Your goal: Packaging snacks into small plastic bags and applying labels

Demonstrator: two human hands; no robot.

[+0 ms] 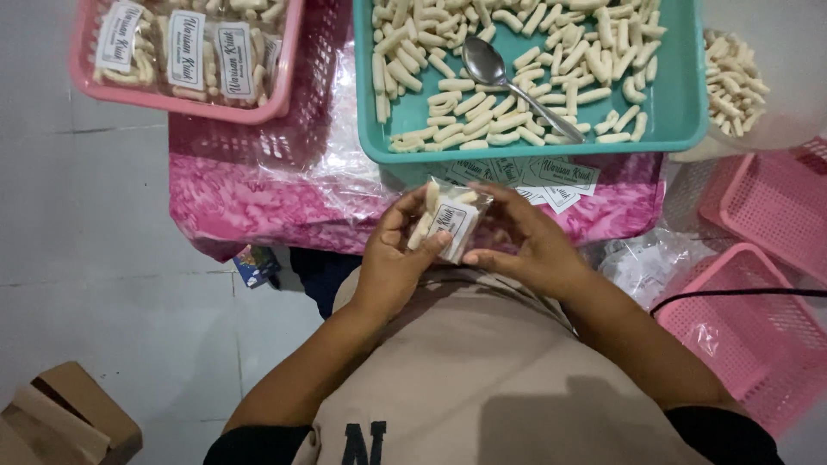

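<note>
Behind both hands' fingers (428, 244), snack packet (455, 217) half hidden.

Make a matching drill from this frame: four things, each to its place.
Things:
1. metal spoon
2. small clear plastic packet of pale snack sticks
3. brown cardboard box
4. filled, labelled snack packets

Places:
A. pink plastic tray, upper left
B. floor, bottom left corner
C. teal plastic tray, lying among loose sticks
D. between the left hand and right hand

Pairs: 1-C, 2-D, 3-B, 4-A
</note>
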